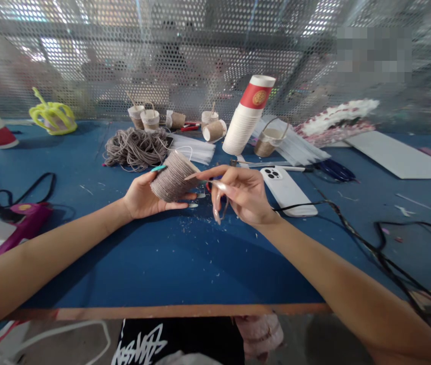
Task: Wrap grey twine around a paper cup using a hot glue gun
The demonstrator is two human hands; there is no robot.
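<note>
My left hand (pixel 145 195) is wrapped round a paper cup (pixel 173 177) covered in coils of grey-brown cord. The cup is tilted, its open end up and to the right. Close to its right side, my right hand (pixel 244 195) has thumb and forefinger closed together, with the forefinger's long nail at the cord. Something thin and dark shows between those fingers, too small to name. Under them a red bit and a greyish loop are partly hidden by the hand. A heap of the same grey cord (pixel 137 148) lies behind my left hand.
Behind stand a leaning stack of paper cups (pixel 243 124), small cord-wrapped baskets (pixel 271 141) and clear glue sticks (pixel 192 148). A white phone (pixel 289 192) lies right of my right hand, near black cables (pixel 356 233). A purple device (pixel 29 225) sits left. Scraps litter the blue table (pixel 185 268).
</note>
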